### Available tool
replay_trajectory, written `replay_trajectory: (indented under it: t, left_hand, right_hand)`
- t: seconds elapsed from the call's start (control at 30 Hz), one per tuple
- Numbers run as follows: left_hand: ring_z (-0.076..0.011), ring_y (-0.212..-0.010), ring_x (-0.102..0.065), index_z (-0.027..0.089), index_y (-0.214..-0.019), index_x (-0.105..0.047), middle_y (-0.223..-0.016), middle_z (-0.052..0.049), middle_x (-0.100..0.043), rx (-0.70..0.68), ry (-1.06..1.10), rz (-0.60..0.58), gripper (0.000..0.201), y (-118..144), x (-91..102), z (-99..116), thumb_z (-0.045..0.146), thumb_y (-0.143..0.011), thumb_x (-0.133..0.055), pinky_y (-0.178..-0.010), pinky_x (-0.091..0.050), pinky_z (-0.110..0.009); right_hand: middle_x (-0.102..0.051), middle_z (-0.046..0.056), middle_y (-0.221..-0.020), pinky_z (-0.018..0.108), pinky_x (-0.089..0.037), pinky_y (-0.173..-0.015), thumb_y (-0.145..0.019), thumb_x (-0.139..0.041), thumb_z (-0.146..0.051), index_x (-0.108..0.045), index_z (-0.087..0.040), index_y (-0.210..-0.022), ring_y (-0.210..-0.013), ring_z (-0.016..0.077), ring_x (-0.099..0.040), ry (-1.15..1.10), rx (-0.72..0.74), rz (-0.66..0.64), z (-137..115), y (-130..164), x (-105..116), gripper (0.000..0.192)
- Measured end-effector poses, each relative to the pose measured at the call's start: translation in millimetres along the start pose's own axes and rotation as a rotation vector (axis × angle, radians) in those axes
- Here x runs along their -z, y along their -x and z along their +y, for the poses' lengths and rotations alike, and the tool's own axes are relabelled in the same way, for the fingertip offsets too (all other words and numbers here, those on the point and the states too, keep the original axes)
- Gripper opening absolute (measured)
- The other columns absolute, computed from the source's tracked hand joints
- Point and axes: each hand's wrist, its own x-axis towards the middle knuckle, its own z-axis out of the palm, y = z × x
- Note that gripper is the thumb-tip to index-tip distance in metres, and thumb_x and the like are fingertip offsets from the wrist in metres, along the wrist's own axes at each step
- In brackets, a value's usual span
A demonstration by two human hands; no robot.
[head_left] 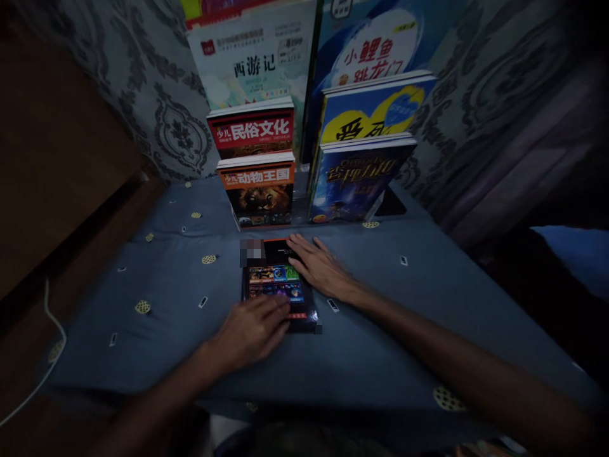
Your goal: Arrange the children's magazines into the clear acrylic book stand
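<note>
A dark book (276,279) with small coloured pictures on its cover lies flat on the blue patterned cloth (171,279). My left hand (252,330) rests palm down on the book's near edge. My right hand (321,266) lies flat on the book's far right corner, fingers spread. Neither hand is closed around the book. Behind the book, several books stand upright in rows: an orange one with a lion (259,190), a red one (251,130), a dark blue one (356,178) and a blue-and-yellow one (375,108).
Two taller books (252,57) (375,38) lean against the grey patterned wall (162,108) at the back. A wooden surface (52,146) lies to the left, with a white cable (47,355) trailing down. Dark curtains (523,146) hang at the right.
</note>
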Motion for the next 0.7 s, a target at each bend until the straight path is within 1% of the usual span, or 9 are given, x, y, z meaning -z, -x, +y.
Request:
replay_trajectory:
  t: [0.03,0.1,0.17,0.23,0.27,0.33,0.43,0.6,0.7]
  left_hand:
    - [-0.0214,-0.103,-0.072,0.013,-0.118,-0.066,-0.115,-0.011,-0.075,0.044,0.025,-0.001,0.028,-3.3,2.4,-12.8,0.025,-0.1,-0.047,-0.087,-0.061,-0.035]
    - [-0.0231,-0.106,-0.07,0.014,-0.121,-0.066,-0.117,-0.012,-0.074,0.182,0.041,0.005,0.031,-10.1,5.7,-46.3,0.024,-0.101,-0.045,-0.088,-0.061,-0.038]
    - [-0.0239,-0.115,-0.067,0.017,-0.122,-0.066,-0.124,-0.011,-0.071,0.335,0.063,0.025,0.033,-14.7,6.3,-83.5,0.023,-0.1,-0.043,-0.098,-0.056,-0.042]
    - [-0.0244,-0.121,-0.064,0.018,-0.124,-0.066,-0.129,-0.009,-0.069,0.434,0.114,-0.01,0.036,-15.5,4.2,-114.2,0.022,-0.098,-0.042,-0.105,-0.051,-0.045]
    - [-0.0243,-0.122,-0.064,0.018,-0.124,-0.067,-0.129,-0.009,-0.07,0.454,0.153,-0.032,0.037,-14.2,2.6,-124.7,0.022,-0.097,-0.041,-0.107,-0.05,-0.046]
    - [-0.0253,-0.125,-0.062,0.017,-0.124,-0.067,-0.132,-0.01,-0.068,0.473,0.194,-0.055,0.038,-8.2,-0.2,-134.2,0.024,-0.097,-0.041,-0.109,-0.048,-0.047]
    - [-0.0261,-0.13,-0.059,0.017,-0.126,-0.067,-0.137,-0.011,-0.064,0.447,0.19,-0.055,0.039,7.4,0.7,-124.6,0.028,-0.097,-0.043,-0.11,-0.046,-0.049]
    - [-0.0252,-0.127,-0.062,0.019,-0.124,-0.068,-0.133,-0.011,-0.067,0.312,0.183,-0.036,0.035,38.2,15.3,-80.4,0.03,-0.099,-0.046,-0.108,-0.05,-0.047]
    - [-0.0259,-0.124,-0.064,0.02,-0.13,-0.063,-0.135,-0.011,-0.066,0.263,0.146,-0.025,0.036,50.7,21.4,-57.6,0.033,-0.099,-0.053,-0.104,-0.053,-0.047]
  right_hand:
    - [-0.04,0.015,-0.158,0.055,-0.025,-0.122,-0.103,-0.033,-0.037,-0.043,-0.013,-0.15,-0.15,0.0262,-0.032,-0.014,0.003,0.007,2.1,2.0,-1.1,0.053]
    - [-0.04,0.014,-0.158,0.057,-0.025,-0.122,-0.103,-0.033,-0.038,-0.043,-0.015,-0.15,-0.15,0.0266,-0.032,-0.034,0.011,0.022,4.3,3.2,-3.6,0.053]
    - [-0.041,0.014,-0.158,0.057,-0.025,-0.122,-0.102,-0.034,-0.038,-0.044,-0.016,-0.15,-0.15,0.0271,-0.032,-0.042,0.011,0.031,4.5,2.3,-5.5,0.053]
    - [-0.041,0.014,-0.158,0.057,-0.025,-0.122,-0.102,-0.035,-0.038,-0.044,-0.015,-0.149,-0.149,0.0272,-0.033,-0.041,0.0,0.03,3.9,1.0,-5.9,0.053]
    - [-0.041,0.014,-0.158,0.056,-0.025,-0.122,-0.102,-0.034,-0.038,-0.045,-0.014,-0.149,-0.149,0.0271,-0.033,-0.039,-0.003,0.029,3.6,0.7,-5.8,0.054]
    - [-0.041,0.014,-0.158,0.056,-0.025,-0.122,-0.102,-0.034,-0.038,-0.045,-0.014,-0.149,-0.149,0.0269,-0.033,-0.036,-0.001,0.03,3.6,0.6,-5.4,0.054]
    - [-0.042,0.014,-0.157,0.057,-0.025,-0.122,-0.102,-0.034,-0.038,-0.044,-0.014,-0.149,-0.149,0.0271,-0.033,-0.038,0.012,0.035,5.0,1.3,-6.0,0.054]
    - [-0.043,0.013,-0.157,0.059,-0.026,-0.121,-0.102,-0.034,-0.039,-0.043,-0.017,-0.15,-0.149,0.0275,-0.033,-0.043,0.024,0.048,6.7,2.0,-7.8,0.053]
    - [-0.042,0.014,-0.158,0.058,-0.026,-0.121,-0.102,-0.034,-0.038,-0.043,-0.014,-0.15,-0.15,0.0273,-0.032,-0.028,0.016,0.023,4.8,0.5,-6.2,0.054]
